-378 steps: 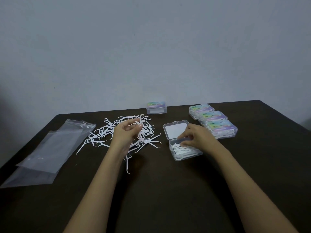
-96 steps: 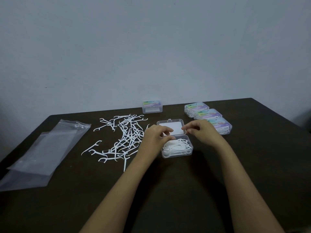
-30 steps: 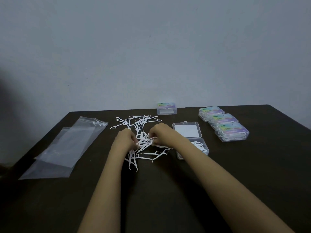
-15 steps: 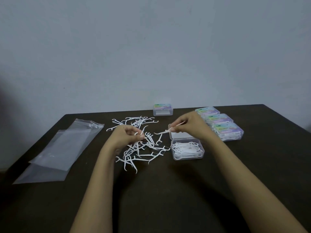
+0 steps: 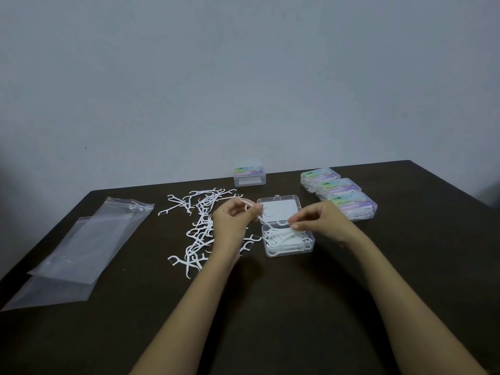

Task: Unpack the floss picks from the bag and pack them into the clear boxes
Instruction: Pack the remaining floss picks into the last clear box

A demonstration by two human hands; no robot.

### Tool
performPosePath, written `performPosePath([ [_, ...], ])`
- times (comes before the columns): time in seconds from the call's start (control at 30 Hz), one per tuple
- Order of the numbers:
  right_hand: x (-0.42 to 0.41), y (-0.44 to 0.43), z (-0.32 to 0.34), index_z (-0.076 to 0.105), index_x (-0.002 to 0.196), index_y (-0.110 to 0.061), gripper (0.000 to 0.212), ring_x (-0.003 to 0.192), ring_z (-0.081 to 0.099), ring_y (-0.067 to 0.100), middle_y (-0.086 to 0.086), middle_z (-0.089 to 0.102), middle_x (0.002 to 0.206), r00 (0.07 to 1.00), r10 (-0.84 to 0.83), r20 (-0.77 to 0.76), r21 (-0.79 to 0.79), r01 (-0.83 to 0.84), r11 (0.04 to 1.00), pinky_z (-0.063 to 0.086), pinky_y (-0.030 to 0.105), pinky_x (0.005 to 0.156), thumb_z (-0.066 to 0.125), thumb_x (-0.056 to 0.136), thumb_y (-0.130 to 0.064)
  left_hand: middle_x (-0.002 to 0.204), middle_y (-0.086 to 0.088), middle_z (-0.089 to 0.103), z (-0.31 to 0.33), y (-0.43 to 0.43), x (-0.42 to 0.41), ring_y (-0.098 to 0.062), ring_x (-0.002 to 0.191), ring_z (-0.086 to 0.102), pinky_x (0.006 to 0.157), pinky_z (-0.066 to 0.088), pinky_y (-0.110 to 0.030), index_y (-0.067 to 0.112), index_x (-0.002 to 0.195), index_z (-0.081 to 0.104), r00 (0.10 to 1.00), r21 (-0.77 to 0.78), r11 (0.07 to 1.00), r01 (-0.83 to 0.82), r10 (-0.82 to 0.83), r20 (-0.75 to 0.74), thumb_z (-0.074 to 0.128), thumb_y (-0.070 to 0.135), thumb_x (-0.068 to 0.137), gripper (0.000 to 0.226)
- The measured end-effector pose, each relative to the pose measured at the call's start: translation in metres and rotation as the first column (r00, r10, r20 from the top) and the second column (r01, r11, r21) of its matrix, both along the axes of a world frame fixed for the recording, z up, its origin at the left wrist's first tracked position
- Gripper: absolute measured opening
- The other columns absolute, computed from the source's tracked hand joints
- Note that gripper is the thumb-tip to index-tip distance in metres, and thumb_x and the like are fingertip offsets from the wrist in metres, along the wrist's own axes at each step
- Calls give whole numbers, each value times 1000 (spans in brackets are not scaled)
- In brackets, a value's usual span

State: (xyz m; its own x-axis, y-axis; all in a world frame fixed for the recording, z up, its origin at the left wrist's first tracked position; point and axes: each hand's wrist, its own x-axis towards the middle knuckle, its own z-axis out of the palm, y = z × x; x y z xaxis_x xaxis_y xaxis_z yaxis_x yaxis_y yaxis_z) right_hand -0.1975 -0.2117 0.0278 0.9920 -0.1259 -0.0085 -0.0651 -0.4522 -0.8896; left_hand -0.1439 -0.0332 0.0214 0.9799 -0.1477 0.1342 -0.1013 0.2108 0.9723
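two hands are meeting over an open clear box (image 5: 273, 252) near the middle of the dark surface (image 5: 270, 307). the left hand (image 5: 232, 226) is pinching a slanted pick (image 5: 259, 217) between thumb and fingertips, its lower end reaching toward the box's back rim. the right hand (image 5: 324, 223) is pressing thumb and forefinger together on a pick tip (image 5: 284, 223) just above the packed picks (image 5: 286, 239) filling the box; whether both hands are holding one pick i cannot tell. the box's lid (image 5: 281, 209) is lying open behind it. loose floss picks (image 5: 198, 234) are sprawling in a tangle just left of the left hand. clear bags (image 5: 81, 247) are lying flat and overlapping at the far left. three closed boxes (image 5: 339, 194) are sitting in a touching row at the right, and a lone labelled box (image 5: 250, 176) is sitting near the back edge.
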Motion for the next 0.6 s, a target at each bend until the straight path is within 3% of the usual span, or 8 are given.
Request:
performPosePath([
  [0.1,-2,-3,0,71,90,-19,14,87,62,4,-10,67,89,1000,17,13,-26,-17,1000,48,14,67,68,80,-10,65,-5,64,-6,-9,-2,-6,52,58,54,50,-17,6,70,63,1000,76,997,-15,14,17,74,-2,71,14],
  [0.27,-3,-15,2,70,99,-13,17,89,60,8,-3,66,93,993,-67,96,-144,80,986,47,17,75,66,83,-12,73,-5,67,-14,-26,-4,-6,55,62,66,55,-32,8,67,62,998,196,980,-35,24,61,79,3,67,18],
  [0.37,-5,-19,2,70,95,-12,13,83,59,9,1,66,90,998,-55,41,-227,63,972,43,16,69,66,82,-12,72,3,65,-20,-33,-5,-5,61,61,65,52,-27,17,61,59,987,308,950,-45,-5,160,81,6,65,25],
  [0.47,-4,-18,0,71,93,-12,11,76,55,4,-1,64,84,998,-53,19,-272,56,961,39,16,63,66,83,-12,68,10,61,-26,-36,-4,3,53,55,57,45,-13,20,60,55,957,427,904,-33,-94,273,78,5,69,29],
  [0.6,-3,-16,-2,72,94,-13,12,73,53,6,0,65,84,996,-68,54,-308,81,948,41,18,63,65,84,-14,69,17,60,-29,-28,0,9,66,58,68,43,-5,12,73,64,887,581,814,-2,-267,377,72,1,73,13],
])
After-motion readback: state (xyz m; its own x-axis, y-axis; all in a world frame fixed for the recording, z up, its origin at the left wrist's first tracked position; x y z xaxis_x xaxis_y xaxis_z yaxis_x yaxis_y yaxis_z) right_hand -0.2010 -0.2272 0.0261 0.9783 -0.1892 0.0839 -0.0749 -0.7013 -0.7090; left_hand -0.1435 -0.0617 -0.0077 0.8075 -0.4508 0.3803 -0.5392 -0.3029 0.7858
